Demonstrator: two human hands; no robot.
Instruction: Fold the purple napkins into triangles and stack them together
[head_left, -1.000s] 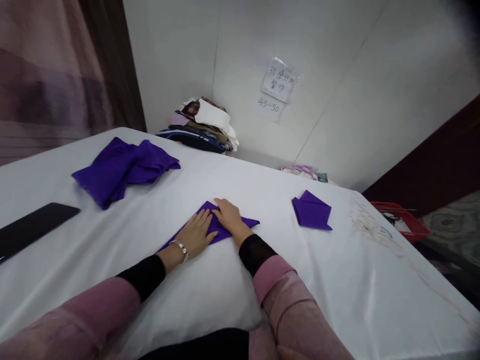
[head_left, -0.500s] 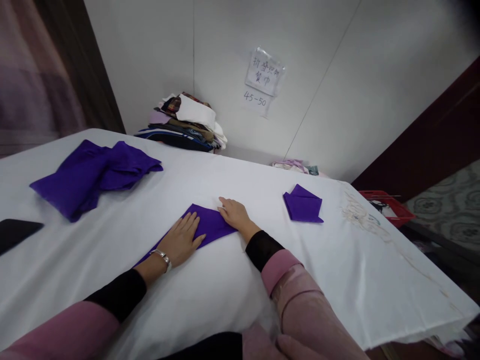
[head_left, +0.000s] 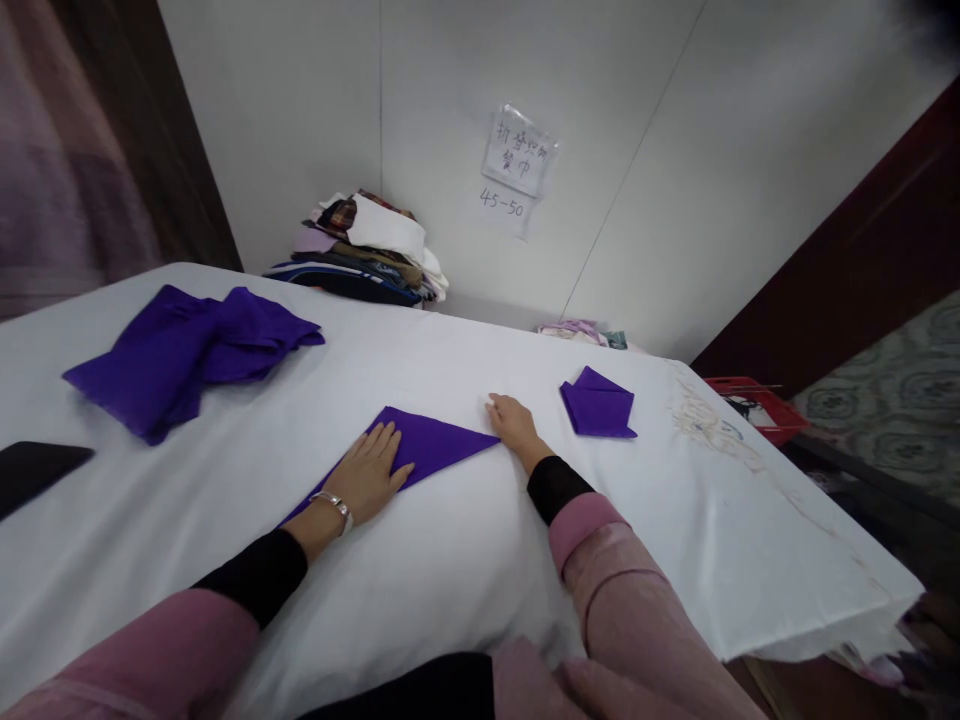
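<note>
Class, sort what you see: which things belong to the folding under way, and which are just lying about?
In the job: purple cloth triangle, left hand, right hand, folded purple napkin, purple cloth pile.

Lying about: clothes stack, wall note, black slab, red basket.

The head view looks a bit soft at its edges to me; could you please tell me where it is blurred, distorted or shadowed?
In the head view, the curtain at far left is smeared; the purple napkin under the left hand and at the right hand is sharp. Wall seams and the table edge splay outward from wide-angle distortion. Light is soft and even, with faint shadows and no glare; the top right corner darkens.
</note>
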